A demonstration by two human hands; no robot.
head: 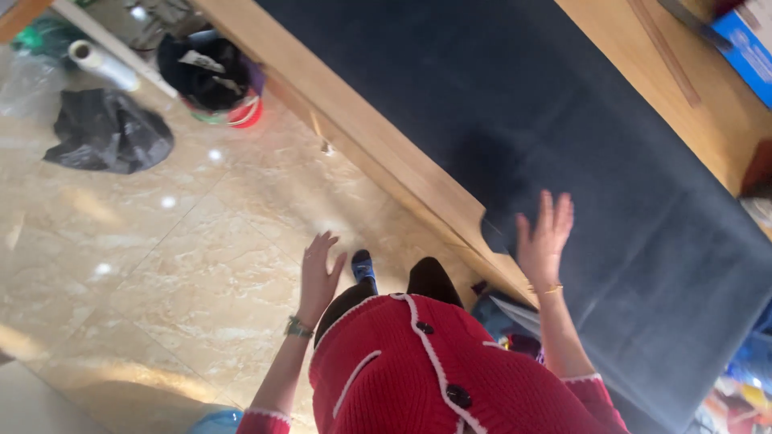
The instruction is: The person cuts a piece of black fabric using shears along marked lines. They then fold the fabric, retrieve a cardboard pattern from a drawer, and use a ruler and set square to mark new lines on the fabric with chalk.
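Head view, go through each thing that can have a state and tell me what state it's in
Left hand: open, empty, over the floor.
Right hand: open, fingers spread, over the dark cloth.
Dark cloth: spread flat on the table.
Bucket: upright, open.
Black bag: crumpled on the floor.
Roll: lying down.

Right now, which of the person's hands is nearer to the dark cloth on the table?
The right hand: it is open over the dark cloth, near its front edge. The left hand is off the table, over the tiled floor.
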